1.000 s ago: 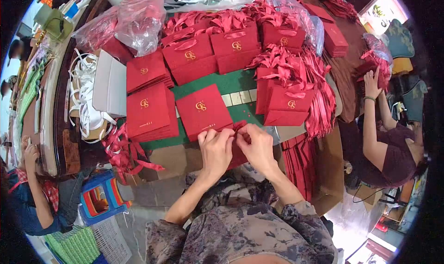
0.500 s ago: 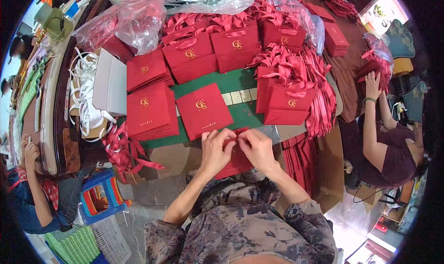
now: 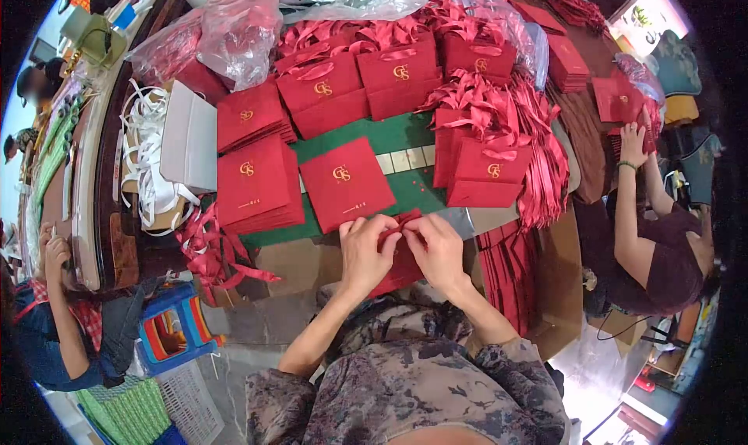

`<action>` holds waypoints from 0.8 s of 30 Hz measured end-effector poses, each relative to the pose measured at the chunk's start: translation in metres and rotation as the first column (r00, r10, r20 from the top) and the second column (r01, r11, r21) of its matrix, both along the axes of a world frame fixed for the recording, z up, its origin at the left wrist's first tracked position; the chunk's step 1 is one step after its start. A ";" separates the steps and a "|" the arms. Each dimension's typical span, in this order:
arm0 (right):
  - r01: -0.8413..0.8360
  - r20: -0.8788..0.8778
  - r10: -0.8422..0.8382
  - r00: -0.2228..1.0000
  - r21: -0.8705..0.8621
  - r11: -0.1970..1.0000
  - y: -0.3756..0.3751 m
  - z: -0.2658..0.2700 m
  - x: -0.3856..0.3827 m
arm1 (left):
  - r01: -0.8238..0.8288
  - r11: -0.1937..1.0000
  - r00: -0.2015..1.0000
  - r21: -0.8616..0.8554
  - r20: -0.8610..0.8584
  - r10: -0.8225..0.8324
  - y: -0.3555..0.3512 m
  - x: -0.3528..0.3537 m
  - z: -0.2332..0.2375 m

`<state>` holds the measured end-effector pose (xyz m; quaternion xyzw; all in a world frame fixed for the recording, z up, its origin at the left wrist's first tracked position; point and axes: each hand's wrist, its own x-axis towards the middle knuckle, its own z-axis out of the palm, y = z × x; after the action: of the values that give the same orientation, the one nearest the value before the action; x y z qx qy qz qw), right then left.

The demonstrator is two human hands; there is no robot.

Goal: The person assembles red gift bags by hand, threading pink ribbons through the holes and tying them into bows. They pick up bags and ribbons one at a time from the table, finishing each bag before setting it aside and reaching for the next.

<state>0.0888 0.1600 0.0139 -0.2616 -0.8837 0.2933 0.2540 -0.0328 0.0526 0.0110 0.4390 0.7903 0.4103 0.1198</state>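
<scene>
My left hand (image 3: 366,256) and my right hand (image 3: 436,252) are close together at the table's near edge. Both pinch the upper edge of a red paper bag (image 3: 401,270), thumbs and forefingers almost meeting. Fingers cover most of the bag's top, and its lower part hangs toward my lap. Just beyond my left hand lies a flat red bag (image 3: 348,181) with gold lettering, on the green mat (image 3: 331,142). Left of it is a stack of flat red bags (image 3: 255,184). To the right stand red bags with ribbon handles (image 3: 487,170).
Finished-looking ribboned bags (image 3: 321,94) line the back. A white box (image 3: 189,137) stands by white straps (image 3: 148,157) on the left. Red ribbons (image 3: 206,246) hang off the table edge. A cardboard box (image 3: 557,273) holds folded red bags. A co-worker's hand (image 3: 635,145) is at far right.
My hands stay pinched at the bag, with a little more of its red edge showing above my fingers. On the right, the co-worker's hand has shifted and a red bag shows beyond it.
</scene>
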 end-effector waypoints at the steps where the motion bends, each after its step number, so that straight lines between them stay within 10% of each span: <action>1: 0.002 -0.001 -0.002 1.000 0.000 1.000 0.000 0.000 0.000 | 0.006 1.000 1.000 -0.007 -0.012 -0.006 0.000 0.001 0.000; 8: -0.086 -0.047 0.081 0.996 -0.101 0.991 0.034 0.030 0.004 | 0.066 0.998 0.989 0.016 -0.135 -0.063 -0.002 0.001 0.004; 16: -0.395 0.379 0.474 0.795 -0.271 0.878 0.064 0.032 -0.004 | 0.206 0.977 0.887 0.055 -0.433 -0.163 -0.006 0.012 0.006; 24: -0.263 0.140 0.371 0.918 -0.486 0.833 0.058 0.002 -0.011 | 0.163 0.986 0.943 0.042 -0.300 -0.144 -0.001 0.003 0.015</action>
<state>0.0776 0.2182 0.0162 -0.1947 -0.8438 0.4993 0.0293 -0.0293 0.0520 0.0264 0.5595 0.7487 0.3552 0.0171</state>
